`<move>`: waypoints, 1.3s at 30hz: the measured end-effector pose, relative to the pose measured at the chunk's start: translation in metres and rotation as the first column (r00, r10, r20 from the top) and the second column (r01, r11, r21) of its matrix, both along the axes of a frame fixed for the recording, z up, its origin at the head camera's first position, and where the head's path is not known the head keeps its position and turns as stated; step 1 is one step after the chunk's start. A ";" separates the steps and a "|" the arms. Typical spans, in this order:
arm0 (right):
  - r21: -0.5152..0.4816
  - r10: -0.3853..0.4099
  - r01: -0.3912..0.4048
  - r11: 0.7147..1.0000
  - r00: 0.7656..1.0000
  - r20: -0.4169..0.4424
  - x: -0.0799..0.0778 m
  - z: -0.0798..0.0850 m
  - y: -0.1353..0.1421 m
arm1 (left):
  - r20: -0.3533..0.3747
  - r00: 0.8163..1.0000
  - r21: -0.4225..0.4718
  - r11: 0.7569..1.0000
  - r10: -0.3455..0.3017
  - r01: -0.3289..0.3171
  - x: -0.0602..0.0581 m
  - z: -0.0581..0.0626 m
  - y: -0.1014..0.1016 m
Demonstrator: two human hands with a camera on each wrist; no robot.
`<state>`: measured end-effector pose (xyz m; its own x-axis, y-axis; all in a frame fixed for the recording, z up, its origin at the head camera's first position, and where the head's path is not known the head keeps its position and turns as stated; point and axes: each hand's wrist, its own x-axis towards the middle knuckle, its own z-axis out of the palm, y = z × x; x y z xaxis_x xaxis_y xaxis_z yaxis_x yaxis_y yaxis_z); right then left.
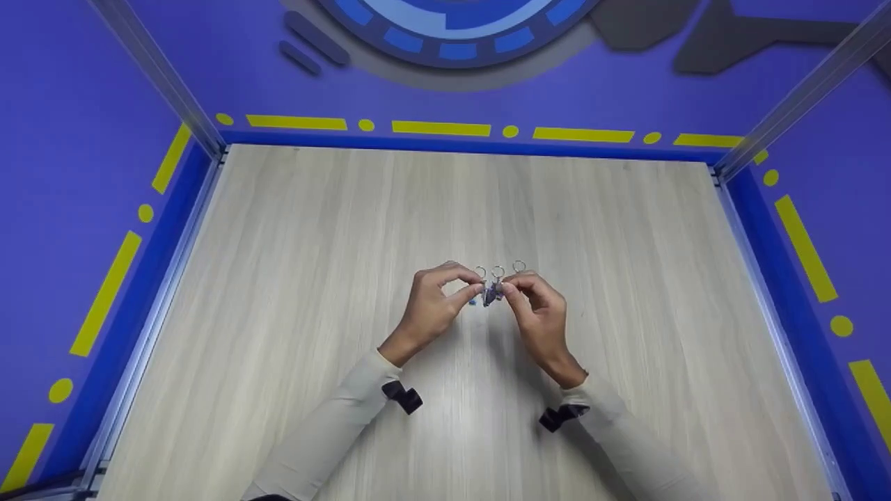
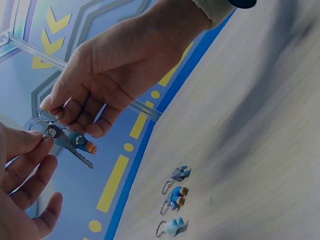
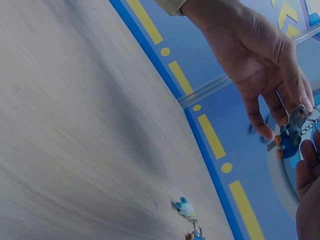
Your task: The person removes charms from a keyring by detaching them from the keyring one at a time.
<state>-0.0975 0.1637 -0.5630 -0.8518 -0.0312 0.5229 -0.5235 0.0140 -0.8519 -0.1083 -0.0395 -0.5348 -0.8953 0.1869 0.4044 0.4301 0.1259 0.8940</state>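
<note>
Both hands come together over the table, working on one keychain. My left hand (image 1: 435, 306) pinches a metal key (image 2: 82, 157) near its head with thumb and forefinger. My right hand (image 1: 543, 313) pinches the split ring (image 2: 34, 121) between thumb and fingertip. A small blue figure with orange feet (image 3: 287, 145) hangs from a short chain beside the key. On the table below lie three more keychains in a row: a grey one (image 2: 180, 173), a blue one with orange feet (image 2: 176, 197) and a light blue one (image 2: 175, 226), each with its own ring.
The light wood table (image 1: 445, 209) has blue walls (image 1: 445, 97) with yellow dashes at the back and sides. Metal posts (image 1: 793, 104) rise at the far corners. A black wrist camera (image 1: 404, 396) is strapped over each light sleeve (image 1: 334, 424).
</note>
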 end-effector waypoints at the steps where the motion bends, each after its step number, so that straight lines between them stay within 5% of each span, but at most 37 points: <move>1: 0.002 -0.001 0.001 1.000 1.000 -0.002 0.000 0.000 0.000 | -0.025 1.000 -0.013 1.000 -0.001 0.001 0.000 0.001 0.000; 5: 0.007 0.000 0.000 1.000 1.000 -0.008 -0.001 0.001 0.000 | -0.077 0.997 -0.036 0.999 -0.003 0.000 0.000 0.002 -0.001; 11: 0.016 0.018 -0.017 1.000 0.999 -0.035 -0.003 0.003 0.001 | -0.025 1.000 0.001 1.000 -0.002 0.002 0.000 0.001 -0.001; 16: 0.170 0.035 0.002 0.985 0.976 -0.214 -0.013 0.004 0.009 | -0.016 1.000 -0.008 1.000 0.009 -0.009 0.001 -0.001 0.000; 22: 0.427 0.115 0.084 0.900 0.900 -0.420 -0.024 0.008 0.023 | 0.001 1.000 -0.048 0.999 0.004 -0.004 0.001 -0.001 -0.002; 26: 0.547 0.154 0.127 0.827 0.886 -0.438 -0.025 0.014 0.028 | 0.019 1.000 -0.072 0.997 0.006 -0.005 0.000 -0.001 -0.002; 29: 0.579 0.157 0.135 0.804 0.891 -0.426 -0.024 0.016 0.028 | 0.037 0.999 -0.092 0.996 0.016 -0.012 0.001 -0.001 -0.003; 39: 0.384 0.042 0.081 0.920 0.952 -0.303 -0.017 0.012 0.023 | 0.034 0.999 -0.131 0.991 0.024 -0.019 0.001 -0.001 -0.002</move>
<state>-0.1142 0.1864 -0.5507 -0.6590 -0.2687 0.7025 -0.7488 0.3231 -0.5788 -0.1072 -0.0415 -0.5362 -0.9129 0.2166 0.3460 0.3946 0.2511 0.8839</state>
